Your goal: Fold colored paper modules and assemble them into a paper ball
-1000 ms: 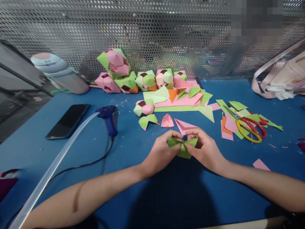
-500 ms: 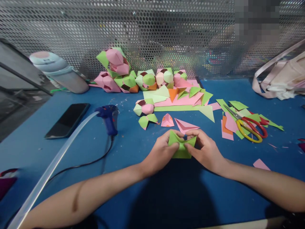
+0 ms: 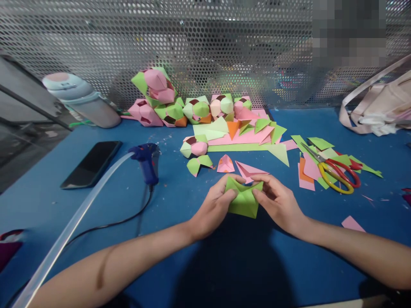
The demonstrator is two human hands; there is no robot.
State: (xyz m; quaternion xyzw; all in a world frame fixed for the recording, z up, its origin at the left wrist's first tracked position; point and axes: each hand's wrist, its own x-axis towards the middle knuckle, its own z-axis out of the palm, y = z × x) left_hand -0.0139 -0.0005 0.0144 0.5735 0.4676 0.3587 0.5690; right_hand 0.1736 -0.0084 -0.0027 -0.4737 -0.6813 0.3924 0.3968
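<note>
A piece of folded green paper (image 3: 244, 202) is pinched between my two hands above the blue table. My left hand (image 3: 215, 207) grips its left side, the thumb lying on the near face and the fingers behind. At the right edge my right hand (image 3: 281, 204) holds it the same way, fingertips partly hidden behind the sheet. The paper's top edge dips between two raised corners. Just beyond my fingers lie a pink folded triangle (image 3: 248, 170), a small pink piece with orange spots (image 3: 225, 164) and a green folded piece (image 3: 199, 164).
A blue glue gun (image 3: 148, 164) with a clear glue stick stands left, beside a black phone (image 3: 93, 164) and a bottle (image 3: 81, 100). Folded paper balls (image 3: 196, 109) line the perforated metal screen (image 3: 199, 51). Scissors (image 3: 342, 173) rest on paper scraps at right, near a bag (image 3: 382, 102).
My thumbs have moved apart, from the middle of the green paper toward its sides. The paper has tilted slightly, its lower right corner now lower.
</note>
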